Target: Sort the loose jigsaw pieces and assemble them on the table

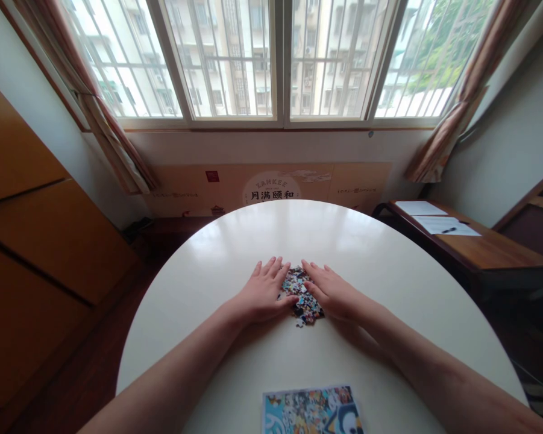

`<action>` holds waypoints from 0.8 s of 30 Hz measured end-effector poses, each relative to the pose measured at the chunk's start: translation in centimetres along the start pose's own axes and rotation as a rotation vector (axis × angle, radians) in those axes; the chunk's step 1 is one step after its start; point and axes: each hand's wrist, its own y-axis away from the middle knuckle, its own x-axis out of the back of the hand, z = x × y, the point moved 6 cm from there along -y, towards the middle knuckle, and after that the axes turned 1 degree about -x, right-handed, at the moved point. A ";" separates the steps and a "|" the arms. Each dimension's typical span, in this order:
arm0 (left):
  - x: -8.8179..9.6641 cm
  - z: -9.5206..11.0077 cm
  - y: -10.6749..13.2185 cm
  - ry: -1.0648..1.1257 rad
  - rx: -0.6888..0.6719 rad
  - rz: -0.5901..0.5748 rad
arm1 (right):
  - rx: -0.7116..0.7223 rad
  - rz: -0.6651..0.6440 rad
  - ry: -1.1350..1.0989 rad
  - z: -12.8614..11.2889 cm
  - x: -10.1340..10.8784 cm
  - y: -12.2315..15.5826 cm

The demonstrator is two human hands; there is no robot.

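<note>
A heap of small multicoloured jigsaw puzzle pieces (304, 301) lies on the white round table (217, 259). At its left edge my left hand (267, 289) rests with fingers stretched out and the thumb over the pieces. From the right side my right hand (332, 290) touches the heap, its fingers extended and its thumb on the pieces. Neither hand grips anything. Part of the heap is hidden under the fingers. Closer to me lies a flat, colourful picture (311, 413) with cartoon figures, cut off by the bottom of the view.
On the right, a wooden side table (501, 247) carries papers (447, 225) and a dark pen (449, 229). Wooden cabinets (36, 253) stand at the left. Beyond the table are a printed board (185, 181), barred windows (235, 60) and tied curtains (103, 132).
</note>
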 end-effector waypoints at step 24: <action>0.0 -2.3 -1.2 -0.051 0.099 0.012 | -0.012 -0.086 0.265 -5.0 -0.4 4.0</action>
